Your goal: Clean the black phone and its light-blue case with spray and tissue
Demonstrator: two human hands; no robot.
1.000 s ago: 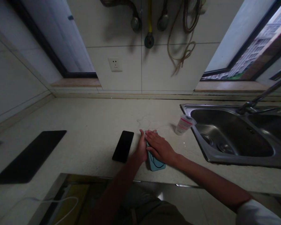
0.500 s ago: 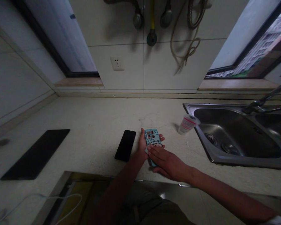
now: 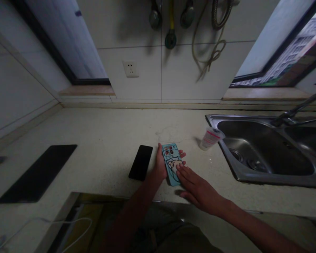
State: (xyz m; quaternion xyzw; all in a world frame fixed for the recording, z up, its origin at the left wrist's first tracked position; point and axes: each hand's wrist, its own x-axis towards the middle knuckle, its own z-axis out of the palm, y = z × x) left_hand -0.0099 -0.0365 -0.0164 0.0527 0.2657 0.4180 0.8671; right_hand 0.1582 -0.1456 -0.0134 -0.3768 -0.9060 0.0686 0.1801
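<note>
A teal phone case with a cartoon print lies back-up on the pale countertop. My left hand wraps round its left edge, with fingertips showing past its right side. My right hand lies flat with fingers stretched out, the fingertips touching the case's lower right part. A black phone lies face-up just left of my left hand.
A steel sink with a tap is set in the counter at the right. A small clear plastic cup lies tipped beside its left rim. A black flat panel sits at the left. A white cable runs below the counter's front edge.
My right hand has slid back toward me off the case, uncovering its printed back. My left hand keeps its hold on the case's side.
</note>
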